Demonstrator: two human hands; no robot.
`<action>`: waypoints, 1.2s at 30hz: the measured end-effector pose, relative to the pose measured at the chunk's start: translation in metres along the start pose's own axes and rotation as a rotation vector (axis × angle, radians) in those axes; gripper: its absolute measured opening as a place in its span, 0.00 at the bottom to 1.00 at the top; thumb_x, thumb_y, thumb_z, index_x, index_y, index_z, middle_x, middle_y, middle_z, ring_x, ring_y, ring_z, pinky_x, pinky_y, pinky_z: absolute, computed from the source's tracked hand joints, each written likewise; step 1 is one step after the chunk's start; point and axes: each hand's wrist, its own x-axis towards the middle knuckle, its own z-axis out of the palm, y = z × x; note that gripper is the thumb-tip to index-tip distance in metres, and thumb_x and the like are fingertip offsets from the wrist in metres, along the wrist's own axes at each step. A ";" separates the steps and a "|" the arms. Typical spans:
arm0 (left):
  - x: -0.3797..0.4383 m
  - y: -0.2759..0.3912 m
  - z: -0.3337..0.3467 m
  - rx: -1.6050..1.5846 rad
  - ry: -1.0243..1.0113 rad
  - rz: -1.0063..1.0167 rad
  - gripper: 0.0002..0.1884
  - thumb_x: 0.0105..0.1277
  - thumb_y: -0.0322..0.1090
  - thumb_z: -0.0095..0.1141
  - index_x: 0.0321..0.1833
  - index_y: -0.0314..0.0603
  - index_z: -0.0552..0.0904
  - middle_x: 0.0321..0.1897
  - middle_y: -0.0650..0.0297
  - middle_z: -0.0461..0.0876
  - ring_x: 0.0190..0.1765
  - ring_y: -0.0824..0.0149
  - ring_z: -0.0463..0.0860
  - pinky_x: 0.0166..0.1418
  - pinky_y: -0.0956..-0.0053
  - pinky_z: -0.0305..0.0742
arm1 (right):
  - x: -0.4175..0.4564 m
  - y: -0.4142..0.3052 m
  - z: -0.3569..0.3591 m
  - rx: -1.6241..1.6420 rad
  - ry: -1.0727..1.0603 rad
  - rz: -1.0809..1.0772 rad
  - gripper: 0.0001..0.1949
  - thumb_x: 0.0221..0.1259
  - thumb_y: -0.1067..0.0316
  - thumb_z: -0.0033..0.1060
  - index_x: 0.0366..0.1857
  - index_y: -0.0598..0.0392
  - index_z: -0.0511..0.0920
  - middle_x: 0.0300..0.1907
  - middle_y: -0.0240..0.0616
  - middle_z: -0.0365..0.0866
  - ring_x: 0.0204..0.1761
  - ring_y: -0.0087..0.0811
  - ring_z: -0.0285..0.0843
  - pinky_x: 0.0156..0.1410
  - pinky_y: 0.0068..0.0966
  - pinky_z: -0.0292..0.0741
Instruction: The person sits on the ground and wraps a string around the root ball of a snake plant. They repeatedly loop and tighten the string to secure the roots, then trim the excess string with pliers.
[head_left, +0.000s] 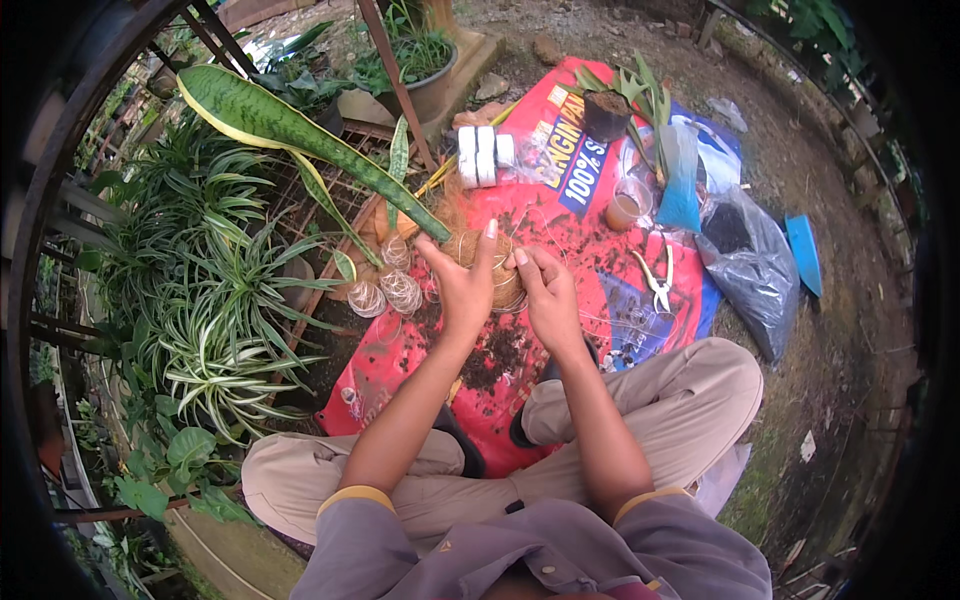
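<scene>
A ball wrapped in brown coconut fibre (507, 286), with pale string wound around it, sits between my hands. A variegated snake plant leaf (330, 146) slants up and left from the ball's top. My left hand (463, 289) grips the ball's left side, thumb raised across it. At the ball's right side my right hand (551, 292) pinches the thin pale string (561, 244) between thumb and fingers. Several string-wrapped balls (401, 291) lie just left of my left hand, smaller leaves rising beside them. Loose dark soil (495, 356) is scattered below my hands.
A red and blue printed banner (420, 360) covers the ground. Right of my hands lie pruning shears (657, 281), a plastic cup of brown liquid (627, 206), a bag of blue granules (679, 184), a soil bag (750, 262) and a blue scoop (804, 255). Spider plants (247, 277) crowd the left.
</scene>
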 end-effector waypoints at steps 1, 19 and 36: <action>0.007 0.000 -0.006 -0.151 -0.068 -0.090 0.40 0.66 0.37 0.64 0.72 0.33 0.53 0.63 0.46 0.65 0.65 0.60 0.70 0.69 0.66 0.65 | 0.002 -0.003 0.000 0.014 0.029 -0.019 0.13 0.77 0.61 0.48 0.37 0.58 0.79 0.27 0.20 0.70 0.31 0.11 0.63 0.37 0.15 0.62; 0.028 0.013 -0.038 0.064 -0.737 0.049 0.50 0.56 0.37 0.68 0.79 0.37 0.50 0.71 0.52 0.63 0.70 0.61 0.68 0.74 0.66 0.60 | 0.014 -0.031 -0.035 -0.171 -0.033 -0.039 0.14 0.75 0.60 0.49 0.39 0.60 0.81 0.27 0.24 0.72 0.31 0.16 0.64 0.37 0.20 0.64; 0.042 0.034 -0.059 -0.367 -0.643 -0.065 0.47 0.52 0.36 0.64 0.77 0.44 0.56 0.65 0.57 0.67 0.64 0.66 0.71 0.70 0.70 0.65 | 0.006 -0.031 -0.047 0.340 -0.660 0.386 0.10 0.76 0.61 0.49 0.41 0.54 0.77 0.18 0.22 0.62 0.21 0.16 0.57 0.28 0.18 0.59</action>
